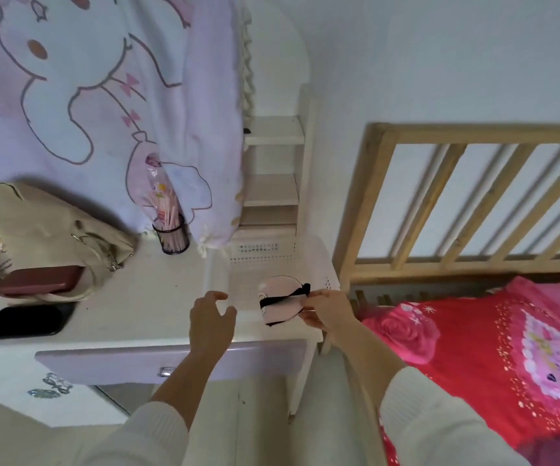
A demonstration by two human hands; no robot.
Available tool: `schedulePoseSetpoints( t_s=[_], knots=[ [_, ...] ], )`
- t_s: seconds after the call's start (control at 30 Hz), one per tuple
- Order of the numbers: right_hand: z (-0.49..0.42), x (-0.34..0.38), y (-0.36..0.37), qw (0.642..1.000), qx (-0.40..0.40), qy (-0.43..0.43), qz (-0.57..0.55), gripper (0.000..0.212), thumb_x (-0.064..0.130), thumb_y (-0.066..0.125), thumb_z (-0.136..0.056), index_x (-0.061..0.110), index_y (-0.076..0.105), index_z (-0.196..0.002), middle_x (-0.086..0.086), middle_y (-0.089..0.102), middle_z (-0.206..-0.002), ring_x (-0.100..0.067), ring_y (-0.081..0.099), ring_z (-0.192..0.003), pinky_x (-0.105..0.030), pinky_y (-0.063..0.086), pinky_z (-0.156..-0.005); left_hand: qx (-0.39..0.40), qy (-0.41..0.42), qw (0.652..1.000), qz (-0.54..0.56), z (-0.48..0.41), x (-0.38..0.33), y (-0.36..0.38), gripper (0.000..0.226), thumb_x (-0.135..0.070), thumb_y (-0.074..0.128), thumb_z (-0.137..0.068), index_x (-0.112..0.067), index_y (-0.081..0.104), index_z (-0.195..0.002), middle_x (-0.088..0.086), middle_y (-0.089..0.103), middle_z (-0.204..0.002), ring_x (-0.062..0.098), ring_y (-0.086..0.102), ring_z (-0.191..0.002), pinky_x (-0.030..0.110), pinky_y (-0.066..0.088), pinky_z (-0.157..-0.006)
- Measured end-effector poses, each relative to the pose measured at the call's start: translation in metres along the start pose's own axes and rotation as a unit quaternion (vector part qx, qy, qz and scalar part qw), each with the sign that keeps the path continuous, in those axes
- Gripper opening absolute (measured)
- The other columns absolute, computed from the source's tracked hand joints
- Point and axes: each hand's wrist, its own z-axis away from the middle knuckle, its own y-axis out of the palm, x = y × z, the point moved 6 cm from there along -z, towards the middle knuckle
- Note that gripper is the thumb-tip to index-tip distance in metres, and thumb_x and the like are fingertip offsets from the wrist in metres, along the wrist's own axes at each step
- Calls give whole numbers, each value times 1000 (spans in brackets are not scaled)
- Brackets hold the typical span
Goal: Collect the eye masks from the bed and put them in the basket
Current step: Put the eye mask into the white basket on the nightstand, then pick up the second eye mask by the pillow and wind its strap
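Note:
A pale pink eye mask (pixel 280 302) with a black strap hangs over the white perforated basket (pixel 262 252), which stands on the right end of a white desk. My right hand (pixel 327 311) pinches the mask by its right side. My left hand (pixel 211 322) hovers just left of the mask, over the basket's near rim, with fingers spread and nothing in it. The bed (pixel 494 351) with a red and pink floral cover lies to the right; no other eye mask shows on it.
The white desk (pixel 130 317) carries a beige bag (pixel 53 227), a dark red case (pixel 38 280), a black phone (pixel 26 321) and a mesh pen cup (pixel 175 237). A cartoon-print blanket (pixel 87 95) hangs behind. The bed's wooden headboard (pixel 473 196) stands right of the basket.

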Motion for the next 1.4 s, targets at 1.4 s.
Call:
schedulePoseSetpoints(
  t_s=[1.4],
  knots=[
    [70, -43, -332, 897, -365, 51, 246, 23, 24, 65, -80, 13, 66, -100, 1, 63, -91, -16, 59, -81, -25, 43, -70, 341, 426, 825, -145, 101, -218, 356, 40, -15, 49, -89, -11, 45, -129, 10, 50, -133, 27, 43, -129, 37, 43, -105]
  ],
)
